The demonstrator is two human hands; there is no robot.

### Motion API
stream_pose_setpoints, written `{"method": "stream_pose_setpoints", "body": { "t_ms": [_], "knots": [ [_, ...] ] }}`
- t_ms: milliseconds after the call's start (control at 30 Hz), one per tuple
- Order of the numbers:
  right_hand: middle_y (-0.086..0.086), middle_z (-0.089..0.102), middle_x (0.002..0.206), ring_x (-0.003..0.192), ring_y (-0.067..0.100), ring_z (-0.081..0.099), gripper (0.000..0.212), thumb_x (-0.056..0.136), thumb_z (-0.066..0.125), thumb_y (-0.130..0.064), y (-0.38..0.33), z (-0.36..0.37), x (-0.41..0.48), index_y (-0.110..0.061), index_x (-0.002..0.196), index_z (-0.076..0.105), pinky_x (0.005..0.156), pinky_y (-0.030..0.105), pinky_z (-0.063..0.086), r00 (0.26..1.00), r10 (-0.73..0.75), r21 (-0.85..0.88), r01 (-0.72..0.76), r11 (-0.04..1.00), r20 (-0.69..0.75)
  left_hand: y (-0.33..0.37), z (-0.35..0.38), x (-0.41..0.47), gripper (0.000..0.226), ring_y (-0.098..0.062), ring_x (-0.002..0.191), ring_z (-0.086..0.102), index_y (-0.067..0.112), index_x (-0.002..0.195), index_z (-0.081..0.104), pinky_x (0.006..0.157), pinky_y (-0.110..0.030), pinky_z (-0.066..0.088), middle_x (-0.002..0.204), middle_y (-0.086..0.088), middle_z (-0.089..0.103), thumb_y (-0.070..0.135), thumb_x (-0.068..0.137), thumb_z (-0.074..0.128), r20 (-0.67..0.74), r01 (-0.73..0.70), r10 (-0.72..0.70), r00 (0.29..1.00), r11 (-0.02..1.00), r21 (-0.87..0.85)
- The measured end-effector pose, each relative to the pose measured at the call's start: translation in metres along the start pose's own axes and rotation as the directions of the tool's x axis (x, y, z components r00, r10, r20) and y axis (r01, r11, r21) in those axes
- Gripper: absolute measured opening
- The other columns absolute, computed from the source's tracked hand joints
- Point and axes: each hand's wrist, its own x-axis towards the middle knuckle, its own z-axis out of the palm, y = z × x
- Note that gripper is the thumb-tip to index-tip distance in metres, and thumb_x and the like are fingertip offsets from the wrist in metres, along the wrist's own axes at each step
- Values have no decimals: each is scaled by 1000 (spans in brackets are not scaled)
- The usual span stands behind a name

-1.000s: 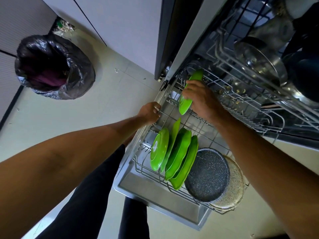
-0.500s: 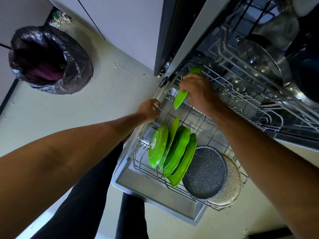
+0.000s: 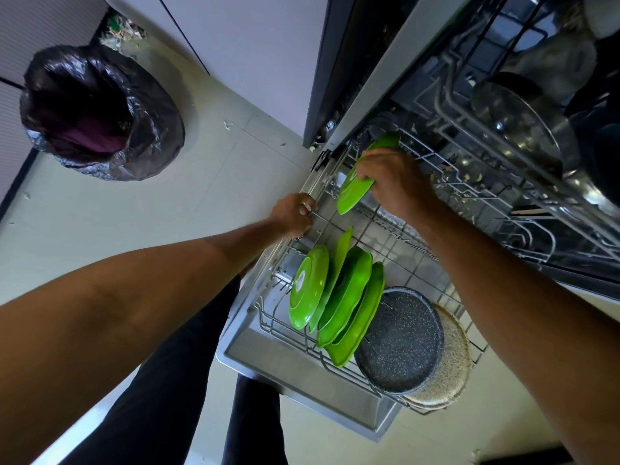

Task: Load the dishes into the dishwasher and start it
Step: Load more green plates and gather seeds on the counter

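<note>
Green plate (image 3: 350,196) stands on edge over the back left of the lower rack (image 3: 397,238), tilted, its bottom edge among the wires. The right hand (image 3: 394,182) holds it from above, fingers (image 3: 364,169) curled over its rim and pinching it. The left hand (image 3: 292,214) grips the rack's left rail with curled fingers. Nearer the open dishwasher door (image 3: 295,360), four more green plates (image 3: 339,293) stand in a row, with a dark speckled pan (image 3: 399,340) and a beige speckled pan (image 3: 454,357) just beside them. A bin with a black bag (image 3: 100,112) stands on the floor at left
</note>
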Motion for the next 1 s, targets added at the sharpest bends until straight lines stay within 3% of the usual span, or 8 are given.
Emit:
{"method": "stream_pose_setpoints", "body": {
  "t_ms": [233,433,567,667,867,1000],
  "knots": [
    [26,59,133,130,37,53,40,76,64,18,5,23,-5,-8,103,77,91,47,57,985,123,20,-126,992,119,0,2,0,33,-17,87,57,18,113,67,75,-19,36,93,1,61,4,83,64,-20,-10,10,1000,1000,-20],
    [16,66,126,139,29,43,43,73,70,16,1,38,0,-14,103,77,93,47,55,982,133,24,-137,990,135,-2,1,3,34,-17,86,58,19,112,67,75,-19,36,91,2,61,4,82,63,-27,-30,29,999,999,-31],
    [12,59,138,139,32,41,56,69,68,19,1,32,-5,-15,114,73,107,45,43,988,100,-41,-96,995,119,-5,3,1,37,-19,91,61,19,115,67,78,-20,38,93,2,63,5,81,64,-24,-17,16,1000,999,-47],
    [10,49,149,140,32,37,63,68,69,17,-5,29,-12,-17,121,69,108,44,36,988,138,-68,-134,989,63,-7,4,1,37,-19,91,61,20,116,66,78,-20,38,95,2,63,6,83,64,-29,-11,10,1000,999,-49],
    [3,55,133,123,27,48,53,69,60,12,-12,33,-38,-18,111,72,92,34,46,919,332,243,-279,929,-211,-4,2,-8,29,-21,92,63,18,115,66,79,-23,42,103,-5,69,11,87,66,-42,-14,12,999,999,-47],
    [2,59,123,111,21,57,31,83,62,0,-18,35,-53,-19,106,72,81,33,51,842,507,457,-384,803,-183,-1,-7,-22,25,-25,96,67,19,106,68,86,-30,51,103,-7,72,7,86,60,-62,2,-5,998,999,-51]
  ]
}}
